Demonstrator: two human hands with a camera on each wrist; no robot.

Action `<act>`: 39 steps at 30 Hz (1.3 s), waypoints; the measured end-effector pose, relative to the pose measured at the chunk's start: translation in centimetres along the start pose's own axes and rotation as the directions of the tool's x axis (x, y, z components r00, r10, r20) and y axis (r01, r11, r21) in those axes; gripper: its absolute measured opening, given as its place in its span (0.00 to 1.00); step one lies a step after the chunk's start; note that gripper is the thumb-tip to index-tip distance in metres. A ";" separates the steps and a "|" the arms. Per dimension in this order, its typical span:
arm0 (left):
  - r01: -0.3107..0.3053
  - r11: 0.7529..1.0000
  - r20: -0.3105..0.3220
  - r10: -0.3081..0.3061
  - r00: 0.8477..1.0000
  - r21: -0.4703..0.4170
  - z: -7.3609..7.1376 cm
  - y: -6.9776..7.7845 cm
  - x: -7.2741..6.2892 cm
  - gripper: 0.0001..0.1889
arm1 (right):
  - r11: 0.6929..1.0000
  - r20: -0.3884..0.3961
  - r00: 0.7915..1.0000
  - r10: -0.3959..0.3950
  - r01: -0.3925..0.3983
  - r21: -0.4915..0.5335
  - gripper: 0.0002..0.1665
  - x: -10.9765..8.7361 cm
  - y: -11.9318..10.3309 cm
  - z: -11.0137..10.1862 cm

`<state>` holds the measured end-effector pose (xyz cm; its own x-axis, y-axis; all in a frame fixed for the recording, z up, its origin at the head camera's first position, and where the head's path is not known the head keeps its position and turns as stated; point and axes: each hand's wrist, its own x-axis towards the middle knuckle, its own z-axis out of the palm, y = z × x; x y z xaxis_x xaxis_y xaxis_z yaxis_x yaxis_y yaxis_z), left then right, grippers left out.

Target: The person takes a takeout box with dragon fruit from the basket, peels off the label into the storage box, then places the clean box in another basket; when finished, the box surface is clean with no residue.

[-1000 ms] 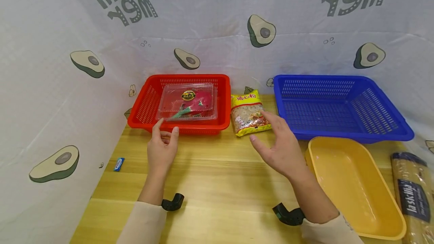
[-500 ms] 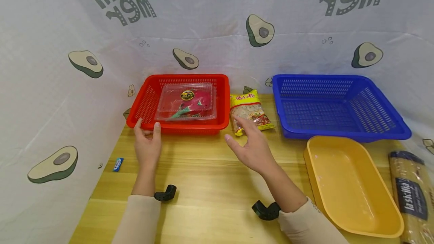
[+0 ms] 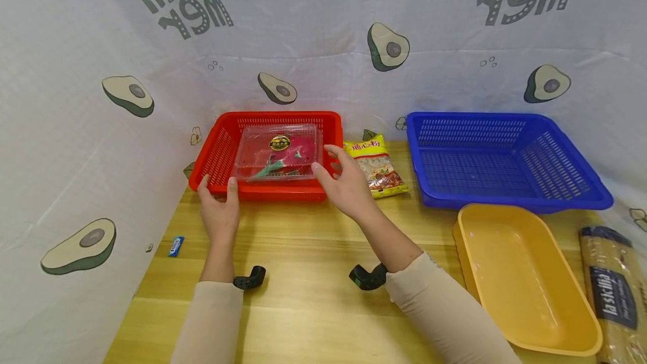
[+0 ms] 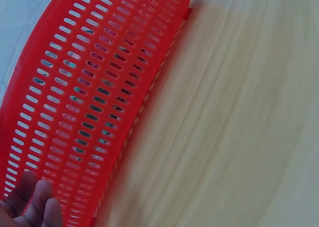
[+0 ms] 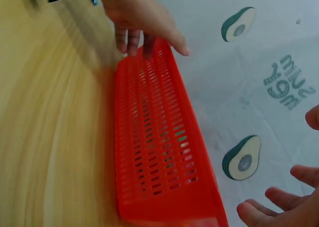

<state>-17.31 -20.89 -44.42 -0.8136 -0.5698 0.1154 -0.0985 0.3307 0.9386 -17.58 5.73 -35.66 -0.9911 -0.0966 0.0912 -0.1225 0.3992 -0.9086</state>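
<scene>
A red slotted basket (image 3: 283,189) stands at the back left of the wooden table. Inside it lies a clear plastic clamshell box (image 3: 247,153) with a dark label, over something pink and green. My left hand (image 3: 219,212) is at the basket's front left corner, thumb and fingers spread apart right at the rim. In the left wrist view its fingertips (image 4: 42,189) overlap the slotted wall. At the front right corner is my right hand (image 3: 349,190), fingers spread, thumb and forefinger over the rim in the head view. It partly covers a yellow bag of macaroni (image 3: 376,162).
To the right stands a blue basket (image 3: 470,164), with a yellow tray (image 3: 515,280) in front of it. A spaghetti pack (image 3: 614,296) lies at the far right. On the left is a small blue wrapped sweet (image 3: 176,246). A printed white cloth (image 3: 323,38) hangs behind.
My left hand has moved left from the basket's front side to its front left corner. My right hand has come left from beside the macaroni bag to the basket's right corner.
</scene>
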 end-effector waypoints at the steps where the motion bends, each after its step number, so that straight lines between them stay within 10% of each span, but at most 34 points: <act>1: -0.002 1.000 -0.002 0.002 1.000 -0.010 0.1 -0.1 0.0 0.42 | 1.000 0.001 1.000 0.010 -0.010 0.016 0.37 0.5 0.0 0.3; 16: -0.004 0.985 0.005 0.005 1.000 -0.175 1.1 -1.0 0.1 0.40 | 0.990 -0.040 0.989 0.143 -0.143 0.007 0.42 5.7 0.1 3.9; 32: 0.004 0.989 -0.008 -0.005 1.000 -0.150 1.2 -1.3 -0.3 0.39 | 0.950 0.121 0.965 0.233 -0.252 0.185 0.45 7.4 1.2 3.9; 39: -0.015 0.991 -0.023 0.012 1.000 -0.136 1.3 -1.4 -0.4 0.38 | 0.952 0.169 0.949 0.267 -0.286 0.105 0.47 7.6 1.1 4.1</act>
<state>-17.61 -20.16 -46.21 -0.8014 -0.5829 0.1339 -0.0073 0.2334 0.9724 -25.03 1.69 -37.66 -0.9644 -0.1396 -0.2248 0.1726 0.3120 -0.9343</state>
